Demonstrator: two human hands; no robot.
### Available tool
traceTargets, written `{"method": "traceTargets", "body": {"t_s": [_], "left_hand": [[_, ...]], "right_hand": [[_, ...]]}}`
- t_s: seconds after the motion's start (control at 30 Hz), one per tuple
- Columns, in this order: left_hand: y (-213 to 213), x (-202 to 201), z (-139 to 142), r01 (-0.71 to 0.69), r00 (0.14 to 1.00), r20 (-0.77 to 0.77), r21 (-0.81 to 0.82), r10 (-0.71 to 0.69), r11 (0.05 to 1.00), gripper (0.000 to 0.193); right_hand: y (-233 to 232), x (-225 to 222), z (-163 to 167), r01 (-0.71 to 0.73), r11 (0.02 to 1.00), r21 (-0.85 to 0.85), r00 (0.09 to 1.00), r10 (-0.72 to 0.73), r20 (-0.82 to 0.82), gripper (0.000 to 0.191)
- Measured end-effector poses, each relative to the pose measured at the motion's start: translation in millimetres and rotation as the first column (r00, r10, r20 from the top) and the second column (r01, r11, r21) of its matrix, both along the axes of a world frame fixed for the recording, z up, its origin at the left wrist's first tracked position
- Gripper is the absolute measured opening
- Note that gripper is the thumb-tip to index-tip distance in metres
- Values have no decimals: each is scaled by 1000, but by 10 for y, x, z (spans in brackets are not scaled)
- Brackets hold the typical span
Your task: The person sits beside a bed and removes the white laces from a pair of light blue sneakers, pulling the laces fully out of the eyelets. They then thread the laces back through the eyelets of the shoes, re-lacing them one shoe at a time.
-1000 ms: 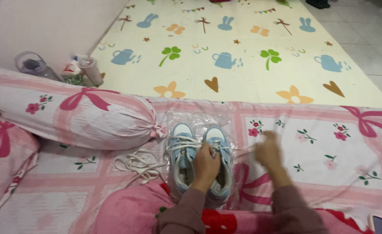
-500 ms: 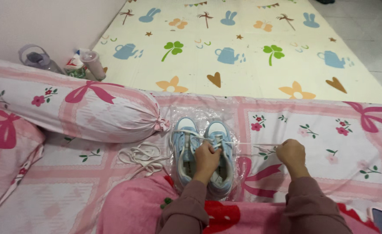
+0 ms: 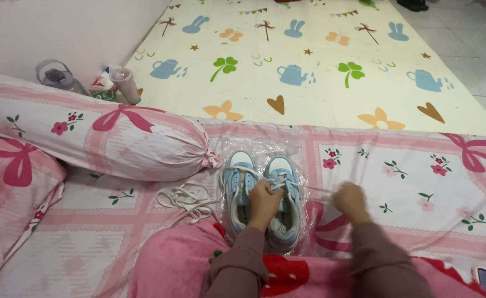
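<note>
A pair of light blue and white sneakers (image 3: 239, 176) stands side by side on clear plastic on the pink bedsheet, toes pointing away from me. My left hand (image 3: 264, 203) rests on the right sneaker (image 3: 285, 172), fingers closed at its laces. My right hand (image 3: 351, 201), blurred, is just right of the shoes with its fingers closed around a white lace that stretches from the shoe to the hand. A loose pile of white shoelace (image 3: 186, 197) lies left of the sneakers.
A pink bolster pillow (image 3: 97, 135) lies at the left, with a flat pillow (image 3: 11, 182) below it. Beyond the bed is a cream play mat (image 3: 309, 60). A water bottle (image 3: 58, 77) and a cup (image 3: 126, 83) stand by the wall. A pink blanket (image 3: 171, 265) covers my lap.
My right hand dropped from beside the shoes toward me, then moved closer to the right sneaker, pulling the lace. The left hand stayed on the shoe.
</note>
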State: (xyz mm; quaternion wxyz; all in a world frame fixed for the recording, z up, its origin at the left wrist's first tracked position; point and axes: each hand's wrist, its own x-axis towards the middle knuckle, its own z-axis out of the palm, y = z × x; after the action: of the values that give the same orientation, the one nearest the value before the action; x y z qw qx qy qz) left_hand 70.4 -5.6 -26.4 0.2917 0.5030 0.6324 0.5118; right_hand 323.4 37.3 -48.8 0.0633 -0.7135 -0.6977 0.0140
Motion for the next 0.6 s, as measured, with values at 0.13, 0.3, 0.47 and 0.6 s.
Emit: {"method": "traceTargets", "body": {"t_s": [0.13,0.3,0.47,0.6], "left_hand": [[17,1,1,21,1000,5,-65,-21,998,41],[18,-44,-29,36,999,-2,-51,-36,998,43],[67,-20,-83,29,999,-13,-29,-30,999,41],[60,69,-78,25,999,-42,-106,-29,994,35]], "right_hand": [[18,97,24,131,986,-101,983,-142,-113,20],[115,-883,-70,-140,943,303,792,290,-537,23],[144,-556,75,-83,997,-1,959,80,-272,26],[66,-76,112,114,989,-91,978,-128,-166,30]]}}
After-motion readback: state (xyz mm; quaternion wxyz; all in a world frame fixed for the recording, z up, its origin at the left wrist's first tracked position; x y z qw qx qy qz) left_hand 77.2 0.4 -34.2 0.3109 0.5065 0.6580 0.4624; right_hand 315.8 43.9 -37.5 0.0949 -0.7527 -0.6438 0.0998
